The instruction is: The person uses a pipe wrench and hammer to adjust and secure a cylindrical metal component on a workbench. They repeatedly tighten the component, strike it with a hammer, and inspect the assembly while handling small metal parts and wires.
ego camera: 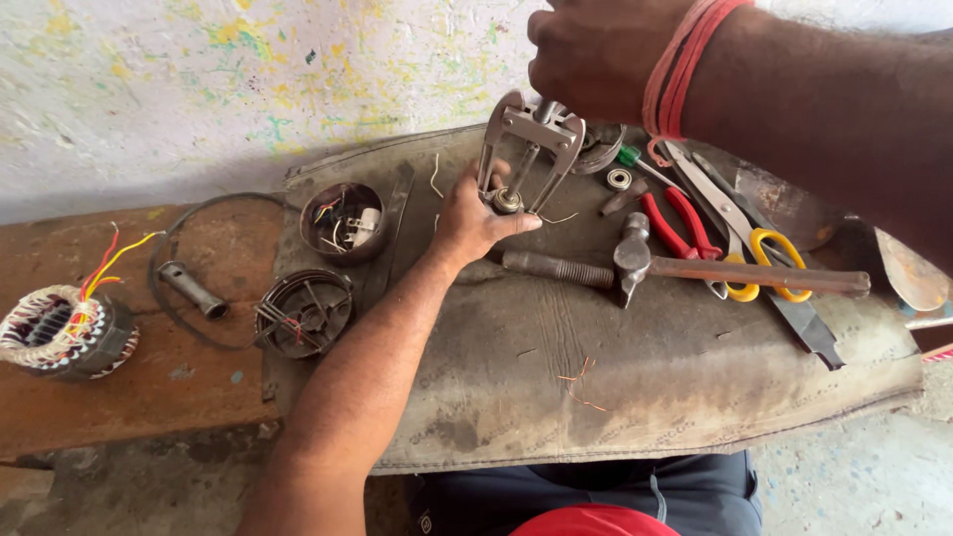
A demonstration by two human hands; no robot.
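Gripping puller [529, 139], left hand [475, 220] below, right hand [596, 55] above

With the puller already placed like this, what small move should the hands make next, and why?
Probably the right hand should turn the top of the silver metal two-armed puller a little. Its arms reach down around the small round part that the left hand steadies at the base, on the worn grey mat, and the right hand's grip sits at the screw end.

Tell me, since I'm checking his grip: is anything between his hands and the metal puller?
Nothing visible. The left hand grips the lower end of the puller directly, and the right hand sits on its top. Hammer, pliers and scissors lie off to the side.
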